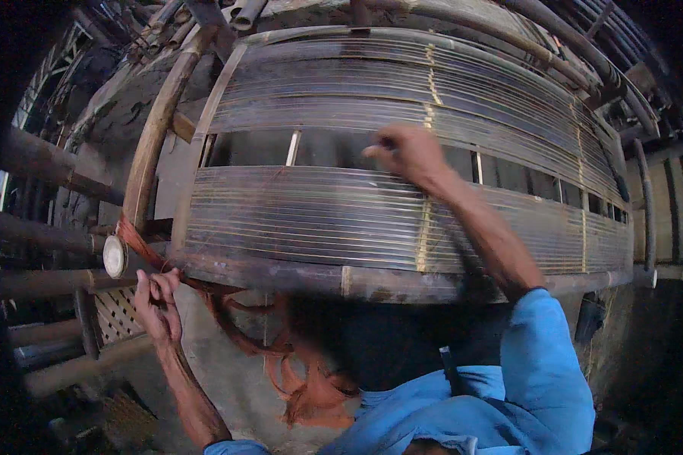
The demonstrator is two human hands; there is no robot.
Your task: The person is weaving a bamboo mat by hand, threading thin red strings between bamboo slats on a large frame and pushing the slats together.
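The left hand [158, 303] sits low at the near left, fingers curled and pinched around an orange-brown binding strip [140, 244]. The strip runs up and to the left from the grip, wrapping the bottom of a curved bamboo post [153, 129] just above the hand. More of the same orange strip [311, 390] hangs loose in a tangled bundle to the right of and below the hand, near the person's blue shirt [539, 379].

The right hand [406, 152] reaches up and farther away, to the middle of a wide slatted cane panel [319, 216]. Its fingers are bent in close at the open gap [250, 148] between the upper and lower bands of slats; it is blurred, so I cannot tell whether it pinches anything. It is well apart from the strip in the left hand.

A thick bamboo rail [402, 282] runs along the panel's lower edge, between the two hands. A round cut bamboo end [114, 256] shows just left of the bound joint. A small lattice piece [118, 312] lies beside the left hand, at its left.
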